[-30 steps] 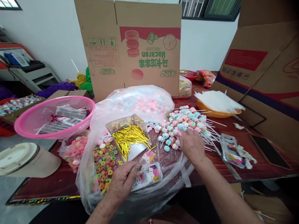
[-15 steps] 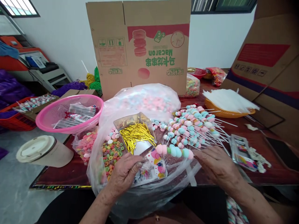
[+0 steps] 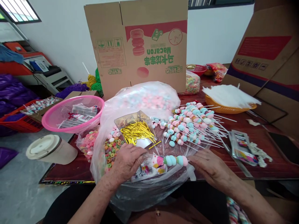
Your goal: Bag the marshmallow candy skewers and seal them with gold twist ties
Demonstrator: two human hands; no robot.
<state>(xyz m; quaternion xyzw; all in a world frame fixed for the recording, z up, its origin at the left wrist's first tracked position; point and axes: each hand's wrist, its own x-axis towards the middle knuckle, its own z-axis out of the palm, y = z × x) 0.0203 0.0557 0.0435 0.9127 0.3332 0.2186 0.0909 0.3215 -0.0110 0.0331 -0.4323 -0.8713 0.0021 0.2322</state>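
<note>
- The candy stick is near the middle of the near side, between the two hands. It lies nearly flat, with puffy pink, blue and green lumps in a row.
- The right hand has its fingers pinched together at the right end, by the last pink lump.
- The left hand has its thumb and fingers closed on the printed bag. The left end of the candy looks to be inside this bag, but the shiny plastic makes it hard to be sure.
- The candy should be light and soft, and a hard squeeze could squash it. The bare stick is the best part to hold.
- The bag looks thin, floppy and slippery, so its open edge is a good place to pinch.
- Gold ties sit in a clear tray just past the left hand, with candy rings to the left of them.
- A pile of candy sticks lies farther off, to the right.
- The far big box says "Macaron" in green, upside down, with "马卡龙串串" beside it. It has pictures of stacked macarons and a clock.
- The printed bag has bright pink and yellow shapes, but its words are too small to read.
</note>
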